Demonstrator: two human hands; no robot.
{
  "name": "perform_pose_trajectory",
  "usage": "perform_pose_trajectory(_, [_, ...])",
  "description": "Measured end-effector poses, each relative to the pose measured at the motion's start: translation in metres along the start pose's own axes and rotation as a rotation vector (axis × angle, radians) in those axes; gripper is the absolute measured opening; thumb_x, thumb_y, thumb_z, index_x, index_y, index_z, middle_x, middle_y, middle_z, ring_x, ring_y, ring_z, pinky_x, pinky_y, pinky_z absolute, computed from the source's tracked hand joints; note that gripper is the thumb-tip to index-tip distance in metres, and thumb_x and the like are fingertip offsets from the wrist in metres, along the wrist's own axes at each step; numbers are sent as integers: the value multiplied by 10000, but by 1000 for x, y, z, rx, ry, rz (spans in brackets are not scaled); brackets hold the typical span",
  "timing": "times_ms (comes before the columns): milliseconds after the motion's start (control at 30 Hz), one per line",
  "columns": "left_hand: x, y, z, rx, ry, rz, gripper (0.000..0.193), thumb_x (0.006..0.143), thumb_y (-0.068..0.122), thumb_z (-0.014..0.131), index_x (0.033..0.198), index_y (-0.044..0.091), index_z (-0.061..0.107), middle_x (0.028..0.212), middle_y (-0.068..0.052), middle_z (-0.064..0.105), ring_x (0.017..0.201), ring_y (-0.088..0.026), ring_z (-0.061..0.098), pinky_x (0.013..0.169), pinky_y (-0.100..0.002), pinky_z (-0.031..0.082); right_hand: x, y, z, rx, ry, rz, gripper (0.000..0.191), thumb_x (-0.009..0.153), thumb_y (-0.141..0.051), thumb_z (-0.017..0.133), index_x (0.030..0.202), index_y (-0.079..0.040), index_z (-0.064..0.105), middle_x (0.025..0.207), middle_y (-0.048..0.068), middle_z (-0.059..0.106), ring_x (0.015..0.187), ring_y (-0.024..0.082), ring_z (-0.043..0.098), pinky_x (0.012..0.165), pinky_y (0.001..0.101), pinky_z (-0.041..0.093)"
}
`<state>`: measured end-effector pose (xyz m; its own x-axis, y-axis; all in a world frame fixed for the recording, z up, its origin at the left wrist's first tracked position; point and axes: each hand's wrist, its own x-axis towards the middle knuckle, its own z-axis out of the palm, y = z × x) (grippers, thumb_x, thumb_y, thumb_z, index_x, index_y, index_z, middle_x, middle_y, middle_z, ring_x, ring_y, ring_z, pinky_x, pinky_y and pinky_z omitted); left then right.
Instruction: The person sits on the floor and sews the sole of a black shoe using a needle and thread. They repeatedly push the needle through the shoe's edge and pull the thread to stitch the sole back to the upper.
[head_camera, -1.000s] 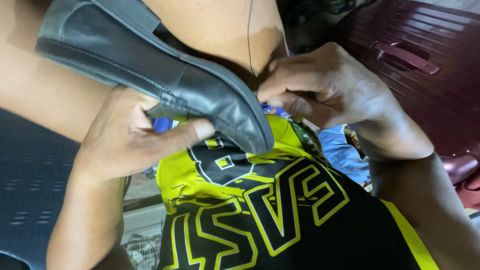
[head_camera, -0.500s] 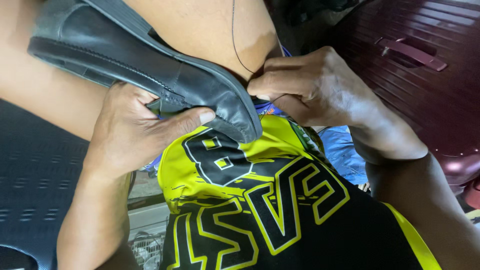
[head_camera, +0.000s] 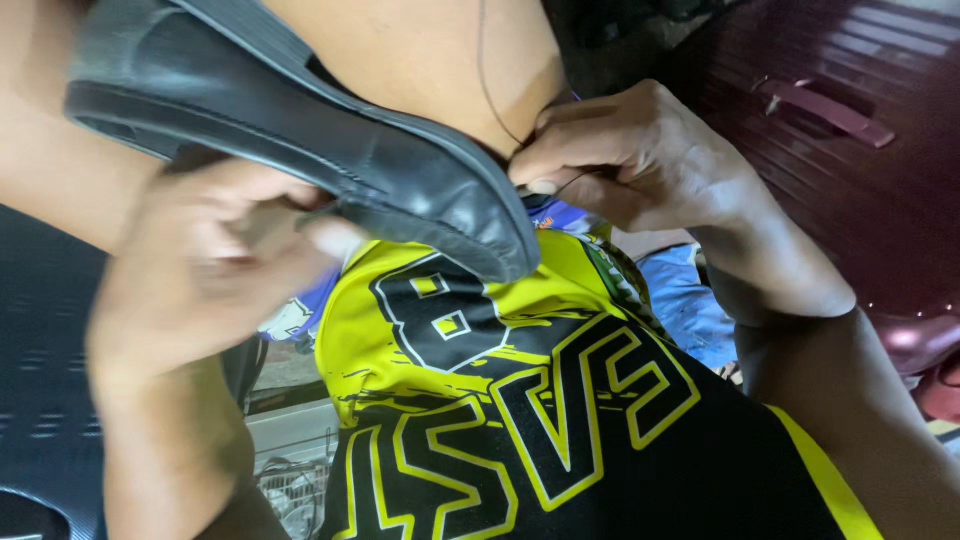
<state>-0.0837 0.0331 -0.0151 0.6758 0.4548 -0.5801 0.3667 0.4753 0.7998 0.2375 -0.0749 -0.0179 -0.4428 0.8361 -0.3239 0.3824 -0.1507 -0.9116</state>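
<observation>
So the black leather shoe (head_camera: 300, 130) is being held up close to the camera, lying across the person's bare leg (head_camera: 420, 60) with its toe pointing toward the right hand. The left hand (head_camera: 210, 270) is sitting under the shoe with the fingers curled against its underside; it's blurry, so I can't tell how tight that grip is. The right hand (head_camera: 640, 160) is right at the shoe's toe, thumb and fingertips pressed together and pinching a thin dark thread (head_camera: 492, 90) that's running up over the leg. Below both hands, a yellow and black jersey (head_camera: 520, 400) with big lettering is filling the lower middle of the view. A dark red ribbed case with a handle (head_camera: 830, 130) is sitting off to the right, and a blue cloth (head_camera: 690, 300) is peeking out beside the jersey.
</observation>
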Motion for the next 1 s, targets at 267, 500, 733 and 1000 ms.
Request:
perform_pose_trajectory(267, [-29, 31, -20, 504, 311, 259, 151, 952, 26, 747, 1100, 4, 740, 881, -91, 678, 726, -189, 640, 661, -305, 456, -3, 19, 10, 270, 53, -66, 191, 933, 10, 625, 1113, 24, 690, 896, 104, 676, 733, 153, 629, 671, 271, 489])
perform_pose_trajectory(500, [-45, -10, -12, -137, 754, 280, 277, 1124, 90, 637, 1342, -3, 495, 1289, -100, 612, 815, -136, 685, 691, -281, 620, -19, 46, 24, 405, 178, -72, 99, 1005, -61, 668, 1059, -2, 726, 889, 86, 717, 706, 118, 657, 653, 229, 503])
perform_pose_trajectory(733, [-23, -61, 27, -484, 5, 193, 423, 1040, 83, 696, 1409, 55, 491, 1251, -21, 619, 974, -77, 596, 812, -244, 522, -39, 56, 24, 390, 247, -5, 125, 976, -148, 747, 1021, -32, 738, 900, 101, 745, 750, 138, 702, 689, 231, 531])
perform_pose_trajectory(1000, [-48, -24, -30, 13, 304, 307, 144, 1076, 93, 720, 980, 0, 667, 888, -7, 626, 711, -61, 528, 671, -196, 444, -34, 59, 18, 342, 226, -50, 114, 986, -128, 747, 1028, -23, 738, 893, 99, 744, 741, 138, 692, 692, 232, 521])
